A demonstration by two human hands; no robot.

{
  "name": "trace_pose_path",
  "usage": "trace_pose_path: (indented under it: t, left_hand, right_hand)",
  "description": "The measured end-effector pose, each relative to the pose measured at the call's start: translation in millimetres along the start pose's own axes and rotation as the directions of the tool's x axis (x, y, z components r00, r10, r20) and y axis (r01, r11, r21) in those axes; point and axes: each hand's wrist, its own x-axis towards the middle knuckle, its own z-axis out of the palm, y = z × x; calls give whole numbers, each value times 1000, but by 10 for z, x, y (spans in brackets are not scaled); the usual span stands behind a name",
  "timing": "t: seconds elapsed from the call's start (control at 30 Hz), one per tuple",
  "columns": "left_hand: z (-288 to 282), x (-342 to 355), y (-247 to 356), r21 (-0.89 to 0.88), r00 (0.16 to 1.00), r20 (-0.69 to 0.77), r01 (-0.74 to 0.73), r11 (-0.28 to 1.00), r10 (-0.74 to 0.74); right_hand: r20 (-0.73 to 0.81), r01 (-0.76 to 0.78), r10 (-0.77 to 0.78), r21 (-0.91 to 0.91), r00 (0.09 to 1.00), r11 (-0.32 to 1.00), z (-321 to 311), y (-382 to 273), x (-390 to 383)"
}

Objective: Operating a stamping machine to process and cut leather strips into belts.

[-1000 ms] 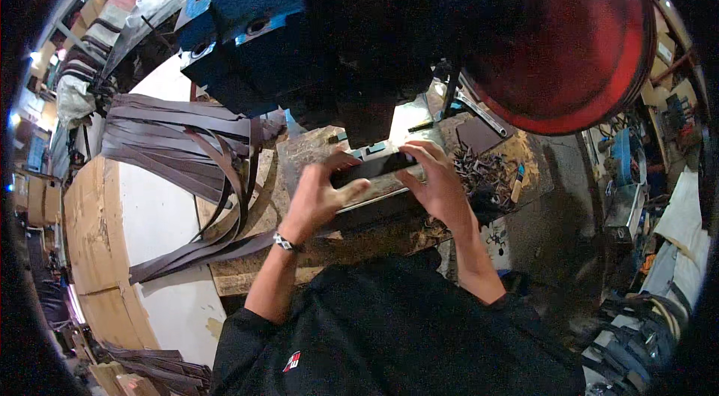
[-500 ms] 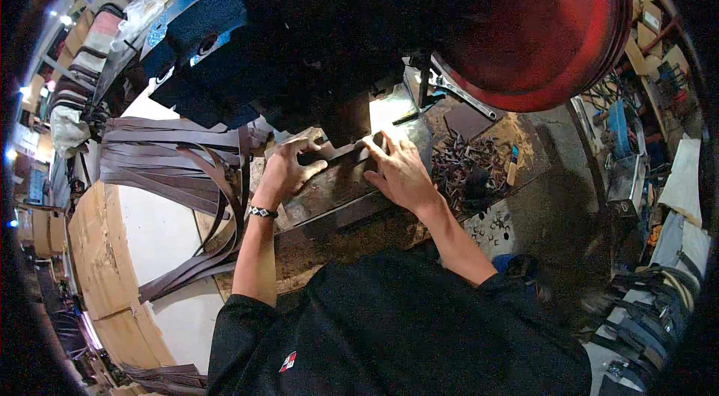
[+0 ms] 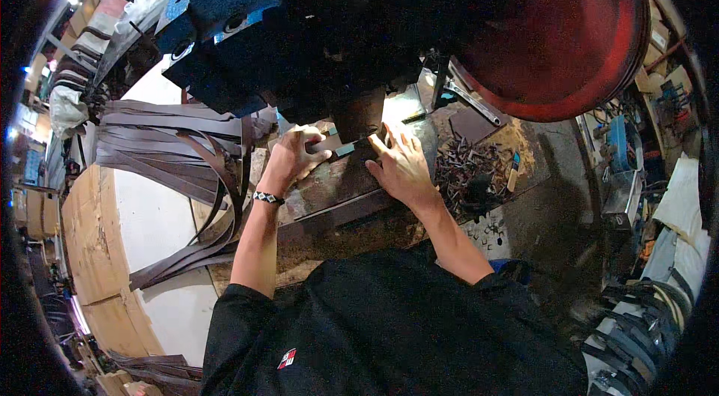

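My left hand (image 3: 293, 158), with a black-and-white bracelet at its wrist, pinches a short grey-brown strap piece (image 3: 323, 144) between thumb and fingers. Beside that piece shows a small teal block (image 3: 344, 150), under the dark head of a blue press (image 3: 277, 44). My right hand (image 3: 404, 164) lies on the other side, its thumb apart from the stretched fingers. The index fingertip is close to the dark tool edge; whether it touches the strap is unclear. Both hands are over the worn metal press bed (image 3: 329, 190). Shadow hides the spot between them.
A large red flywheel (image 3: 562, 37) hangs at the upper right. Long brown straps (image 3: 161, 145) drape over the left table. Right of the bed lie a heap of scraps (image 3: 475, 168), a wrench (image 3: 473, 102), a utility knife (image 3: 514, 170) and a flat brown piece (image 3: 472, 126).
The view has shifted slightly, so the press sits farther right. The teal block shows more clearly between my hands. My right fingers have drawn closer together; my left hand keeps its pinch.
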Motion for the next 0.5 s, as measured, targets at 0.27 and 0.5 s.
trace_pose_path:
  t: [0.27,0.5]
  left_hand:
    - [16,-41,30,-14,999,-37,-11,1000,11]
    - [-11,-70,32,57,998,-59,-19,998,22]
  right_hand:
    - [34,13,-18,142,999,990,-330,151,-97]
    - [16,-287,380,685,925,670,-877,378,-214]
